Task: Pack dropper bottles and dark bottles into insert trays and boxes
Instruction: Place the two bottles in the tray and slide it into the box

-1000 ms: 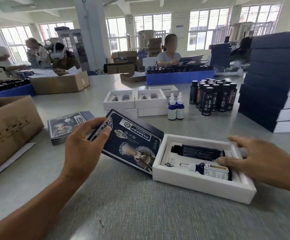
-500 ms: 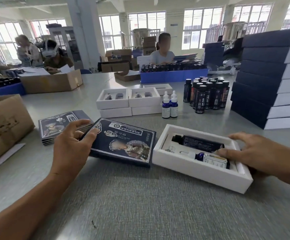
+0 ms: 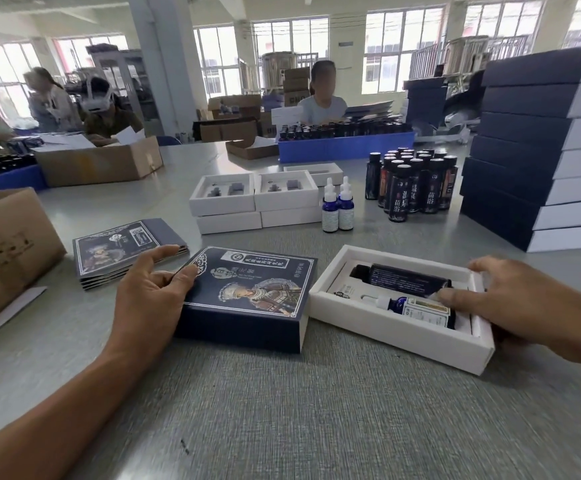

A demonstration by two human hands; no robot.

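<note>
So the white foam insert tray (image 3: 400, 336) sits on the grey table (image 3: 282, 410), with a dark bottle (image 3: 407, 280) and a blue dropper bottle (image 3: 417, 310) lying side by side in it. Right hand (image 3: 521, 303) grips the tray's right end, fingertips touching the dropper bottle. Just left of the tray, the left hand (image 3: 150, 292) holds the navy printed cardboard box sleeve (image 3: 251, 296), fingers curled on its left edge.

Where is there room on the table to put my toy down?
The big bare patch is at the near edge, in front of the dark box and the white tray. Another lies between the cardboard box and the left hand. Farther back it is crowded: empty white trays, two dropper bottles, dark bottles, stacked boxes.
</note>
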